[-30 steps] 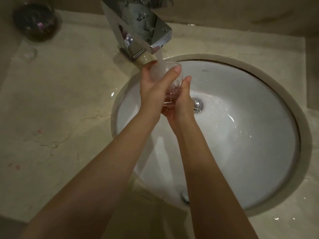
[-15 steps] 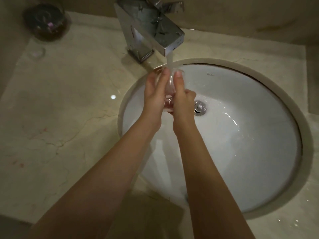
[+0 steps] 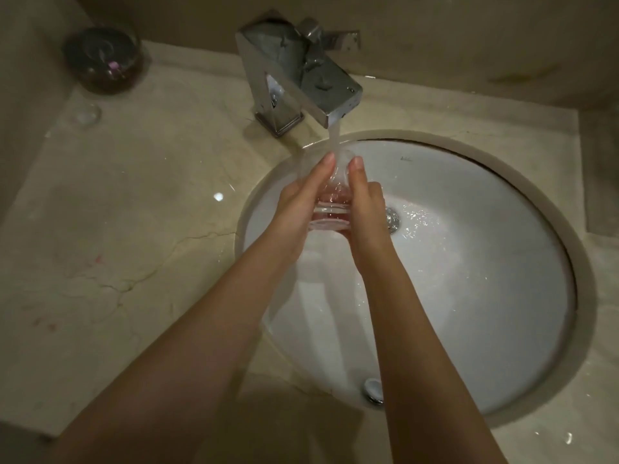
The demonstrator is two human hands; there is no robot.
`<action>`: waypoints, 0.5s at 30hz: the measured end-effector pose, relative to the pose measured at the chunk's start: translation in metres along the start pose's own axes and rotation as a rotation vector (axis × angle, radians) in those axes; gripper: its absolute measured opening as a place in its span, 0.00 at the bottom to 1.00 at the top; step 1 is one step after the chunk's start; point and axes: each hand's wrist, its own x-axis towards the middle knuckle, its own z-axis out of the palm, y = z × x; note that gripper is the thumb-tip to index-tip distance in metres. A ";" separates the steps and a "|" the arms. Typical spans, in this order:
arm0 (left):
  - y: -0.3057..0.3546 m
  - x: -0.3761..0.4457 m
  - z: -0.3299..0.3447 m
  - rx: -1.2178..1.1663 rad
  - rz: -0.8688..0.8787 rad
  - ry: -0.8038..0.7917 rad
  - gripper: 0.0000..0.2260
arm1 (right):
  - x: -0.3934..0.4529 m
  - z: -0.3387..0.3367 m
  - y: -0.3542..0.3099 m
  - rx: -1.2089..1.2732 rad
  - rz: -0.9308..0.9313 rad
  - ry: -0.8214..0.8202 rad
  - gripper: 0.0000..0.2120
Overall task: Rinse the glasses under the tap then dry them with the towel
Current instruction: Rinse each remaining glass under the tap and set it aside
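Observation:
A clear drinking glass is held over the white sink, its mouth under the stream from the chrome tap. My left hand grips its left side and my right hand grips its right side, thumbs up along the wall. Water runs into the glass and spills around the drain. No towel is in view.
A dark round glass bowl stands at the back left corner of the beige marble counter. A small clear round object lies in front of it. A wall closes the back and the right side.
Both hands shifted around the glass, from the left hand wrapped over its front to one hand on each side. The view has tilted, so the tap sits lower in frame.

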 end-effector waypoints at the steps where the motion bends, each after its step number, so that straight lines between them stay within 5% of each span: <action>1: 0.000 -0.003 0.000 -0.005 0.000 0.003 0.26 | -0.001 -0.003 -0.003 -0.085 -0.033 0.021 0.25; 4: 0.003 -0.006 0.001 -0.053 -0.026 0.006 0.22 | 0.000 -0.009 -0.009 -0.118 -0.095 0.063 0.19; 7: 0.008 -0.009 0.004 -0.073 -0.042 0.048 0.32 | 0.001 -0.008 -0.024 -0.064 -0.188 0.085 0.16; 15: 0.006 -0.018 0.003 -0.060 -0.067 0.104 0.40 | 0.008 0.008 -0.072 -0.100 -0.393 -0.080 0.29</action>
